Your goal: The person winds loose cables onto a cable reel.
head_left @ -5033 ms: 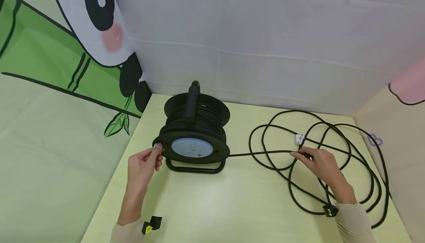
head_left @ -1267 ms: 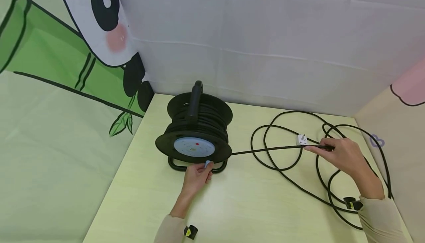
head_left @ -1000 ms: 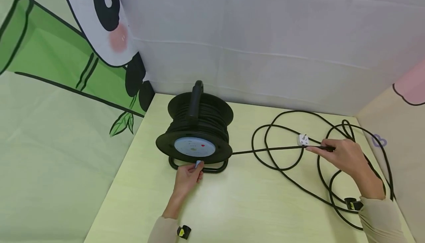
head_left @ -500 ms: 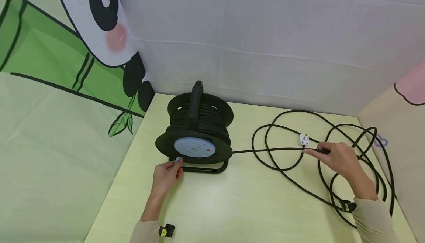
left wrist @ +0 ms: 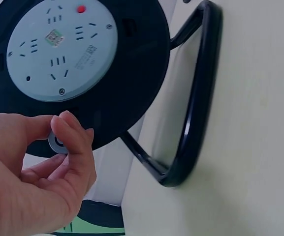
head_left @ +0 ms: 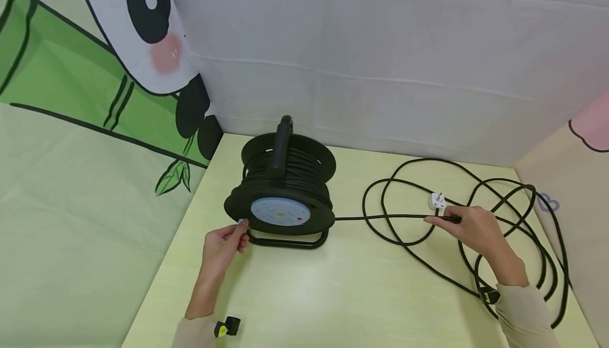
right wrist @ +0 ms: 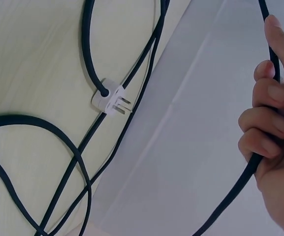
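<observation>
Our cable reel (head_left: 282, 188) stands on the counter (head_left: 304, 295); our left hand (head_left: 222, 247) pinches its mostly hidden knob (left wrist: 53, 143), probably for leverage, while our right hand (head_left: 476, 229) grips the cable (right wrist: 229, 195), likely for tension.

reel (head_left: 280, 186) at left on table (head_left: 304, 290); loose cable (head_left: 399, 216) to its right (plug (head_left: 436, 201) amid it)
</observation>
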`<action>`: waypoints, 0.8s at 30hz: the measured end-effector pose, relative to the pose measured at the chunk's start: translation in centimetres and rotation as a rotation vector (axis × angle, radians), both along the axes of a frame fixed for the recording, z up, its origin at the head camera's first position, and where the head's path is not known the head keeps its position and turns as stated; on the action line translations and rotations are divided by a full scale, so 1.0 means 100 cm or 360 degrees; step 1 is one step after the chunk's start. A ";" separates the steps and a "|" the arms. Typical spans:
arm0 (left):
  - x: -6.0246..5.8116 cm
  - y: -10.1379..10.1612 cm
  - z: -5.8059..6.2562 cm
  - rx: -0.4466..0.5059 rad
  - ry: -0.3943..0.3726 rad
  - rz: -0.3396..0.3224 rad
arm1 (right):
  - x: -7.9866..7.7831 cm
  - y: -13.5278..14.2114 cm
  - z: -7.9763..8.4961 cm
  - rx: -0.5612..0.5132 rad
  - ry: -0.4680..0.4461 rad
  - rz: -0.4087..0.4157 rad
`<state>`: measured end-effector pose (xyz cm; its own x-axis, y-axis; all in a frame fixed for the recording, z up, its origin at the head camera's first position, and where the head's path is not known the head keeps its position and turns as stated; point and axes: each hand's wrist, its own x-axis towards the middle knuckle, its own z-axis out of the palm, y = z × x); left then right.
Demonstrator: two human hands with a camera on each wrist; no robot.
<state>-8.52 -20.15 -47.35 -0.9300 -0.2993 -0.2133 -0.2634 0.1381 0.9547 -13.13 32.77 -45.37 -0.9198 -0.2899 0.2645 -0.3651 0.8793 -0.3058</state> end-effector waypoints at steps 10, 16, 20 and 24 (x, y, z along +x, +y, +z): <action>0.000 -0.007 0.030 0.0009 -0.0022 0.0037 | 0.000 -0.002 -0.002 0.0062 -0.0039 -0.0007; 0.001 -0.004 0.047 0.0053 0.0020 0.0036 | 0.003 0.003 -0.002 0.0135 -0.0012 -0.0048; 0.001 0.000 0.058 0.0046 0.0085 0.0056 | 0.007 0.011 -0.004 0.0151 0.0037 -0.0082; 0.001 0.005 0.068 0.0071 0.0131 0.0065 | 0.011 0.015 -0.007 0.0131 0.0067 -0.0082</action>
